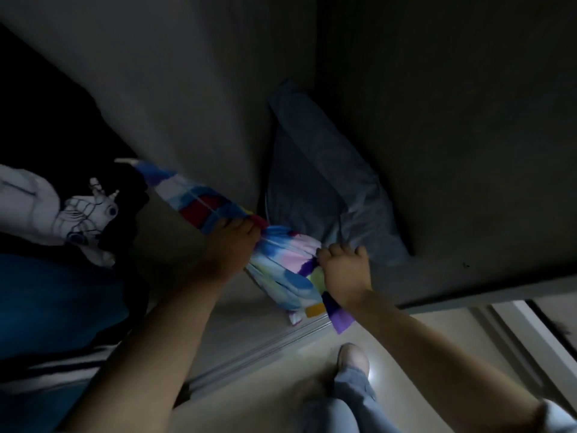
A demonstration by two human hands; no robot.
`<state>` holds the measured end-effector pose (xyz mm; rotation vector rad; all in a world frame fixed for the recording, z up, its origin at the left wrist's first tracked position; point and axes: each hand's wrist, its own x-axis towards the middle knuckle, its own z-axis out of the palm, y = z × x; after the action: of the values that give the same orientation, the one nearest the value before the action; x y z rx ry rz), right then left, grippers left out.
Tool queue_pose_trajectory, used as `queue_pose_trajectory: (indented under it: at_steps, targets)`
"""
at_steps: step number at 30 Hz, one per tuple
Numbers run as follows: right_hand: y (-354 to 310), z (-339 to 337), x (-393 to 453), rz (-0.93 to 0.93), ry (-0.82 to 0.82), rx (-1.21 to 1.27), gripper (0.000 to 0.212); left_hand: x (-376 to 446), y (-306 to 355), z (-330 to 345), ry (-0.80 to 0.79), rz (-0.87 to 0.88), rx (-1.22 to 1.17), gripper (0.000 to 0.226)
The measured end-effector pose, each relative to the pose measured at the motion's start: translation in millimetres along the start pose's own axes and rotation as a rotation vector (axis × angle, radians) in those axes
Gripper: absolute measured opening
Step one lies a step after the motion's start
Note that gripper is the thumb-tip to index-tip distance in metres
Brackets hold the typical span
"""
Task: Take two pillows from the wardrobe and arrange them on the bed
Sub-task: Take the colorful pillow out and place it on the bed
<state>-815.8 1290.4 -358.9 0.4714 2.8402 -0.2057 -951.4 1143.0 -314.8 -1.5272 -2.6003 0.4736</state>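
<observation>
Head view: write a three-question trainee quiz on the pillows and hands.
1. True or false: both hands grip the colourful pillow.
2. Which pillow stands untouched in the wardrobe corner? A) grey pillow B) colourful pillow
3. Fill in: the left hand grips the colourful pillow nearer the hanging ____.

Key:
1. True; the right hand pinches its other side.
2. A, the grey pillow.
3. Clothes.

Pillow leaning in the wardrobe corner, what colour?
Plain grey-blue pillow, no pattern; head view, though lighting is dim.
</observation>
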Motion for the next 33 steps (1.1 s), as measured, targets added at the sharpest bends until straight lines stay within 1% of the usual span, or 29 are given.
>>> queue_pose_trajectory:
  at_steps: [1,2,3,4,5,7,8,10,12,15,17,19,21,23,26,28,30,33]
  targets:
    - [-2.4,-3.3,-11.1,0.007,0.017,0.014,0.041,-13.8,3.0,-4.4,0.001,-0.006,0.005,0.027]
    - [-5.1,-7.3,-22.3,0.022,0.052,0.027,0.041,-26.2,5.7,-10.3,0.020,-0.006,0.004,0.033]
    - [-8.7,-13.4,-35.0,0.034,0.115,0.037,0.040,-38.0,7.8,-17.9,0.055,-0.006,-0.006,0.034]
    - [-13.1,-20.4,-49.1,0.043,0.219,0.019,0.036,-49.1,9.2,-25.0,0.101,0.005,-0.020,0.031]
    - [-17.8,-28.2,-63.7,0.055,0.362,-0.010,0.033,-59.5,9.7,-33.7,0.155,0.013,-0.039,0.029]
    - [-28.0,-47.2,-100.4,0.087,0.544,-0.061,0.029,-81.4,12.3,-52.3,0.254,0.022,-0.058,0.025]
    - [-32.0,-54.1,-121.3,0.088,0.609,-0.073,0.024,-92.6,15.1,-63.3,0.307,0.026,-0.073,0.024]
    - [-34.2,-65.2,-161.8,0.124,0.694,-0.097,0.015,-114.0,26.7,-86.3,0.411,0.061,-0.113,0.025]
    - [-27.9,-75.9,-202.3,0.193,0.762,-0.121,0.007,-130.8,46.4,-113.0,0.496,0.137,-0.154,0.028]
    - [-5.2,-90.4,-263.1,0.335,0.806,-0.139,0.021,-136.9,86.8,-155.1,0.552,0.249,-0.240,0.033]
    - [15.4,-99.8,-301.4,0.423,0.831,-0.147,0.028,-133.0,121.2,-185.0,0.533,0.305,-0.281,0.034]
    - [41.3,-106.0,-337.2,0.492,0.842,-0.182,0.032,-124.0,162.3,-211.9,0.420,0.348,-0.366,0.033]
    - [72.3,-109.1,-371.3,0.565,0.844,-0.236,0.034,-109.5,209.5,-229.6,0.349,0.329,-0.456,0.030]
    - [106.1,-110.1,-401.3,0.659,0.862,-0.261,0.035,-97.3,257.8,-247.2,0.351,0.373,-0.493,0.032]
    - [157.9,-106.9,-433.7,0.869,0.881,-0.281,0.034,-70.8,330.9,-272.7,0.308,0.452,-0.494,0.032]
    - [195.8,-106.2,-448.9,1.005,0.910,-0.260,0.032,-48.2,380.0,-291.0,0.232,0.499,-0.500,0.033]
    - [247.3,-110.0,-462.6,1.091,0.937,-0.254,0.030,-16.7,432.4,-316.0,0.174,0.530,-0.524,0.035]
    - [337.5,-141.1,-466.6,1.120,0.973,-0.248,0.022,47.5,492.1,-367.4,0.166,0.515,-0.569,0.036]
